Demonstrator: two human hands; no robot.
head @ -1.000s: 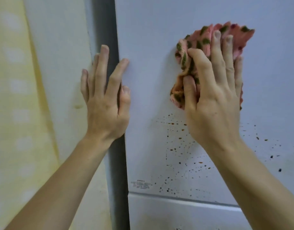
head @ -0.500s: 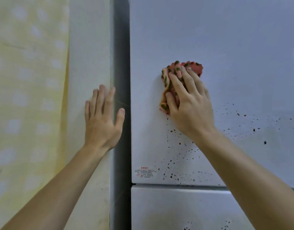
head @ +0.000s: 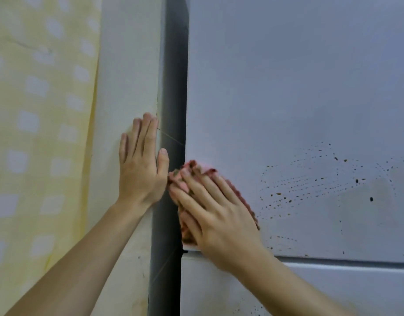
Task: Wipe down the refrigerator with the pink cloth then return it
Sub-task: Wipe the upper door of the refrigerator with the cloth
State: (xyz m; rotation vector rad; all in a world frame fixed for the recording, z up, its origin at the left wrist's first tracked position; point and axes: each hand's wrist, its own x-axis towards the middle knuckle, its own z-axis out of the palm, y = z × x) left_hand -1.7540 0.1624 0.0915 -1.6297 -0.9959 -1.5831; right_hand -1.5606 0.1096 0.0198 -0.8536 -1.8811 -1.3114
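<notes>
The refrigerator's pale grey upper door (head: 287,87) fills the right of the view, speckled with small brown spots at its lower right. My right hand (head: 217,215) presses the pink cloth (head: 185,174) with dark green flecks flat against the door's lower left corner; most of the cloth is hidden under the palm. My left hand (head: 141,165) rests flat with fingers together on the cream wall panel (head: 128,65) just left of the fridge, holding nothing.
A dark grey side strip of the fridge (head: 173,76) runs vertically between wall and door. A seam (head: 344,262) divides the upper door from the lower door (head: 333,293). A yellow curtain with white squares (head: 36,133) hangs at the left.
My right hand has swept the cloth down and left, from the upper door area to its lower left corner. The left hand shifted off the fridge edge onto the wall.
</notes>
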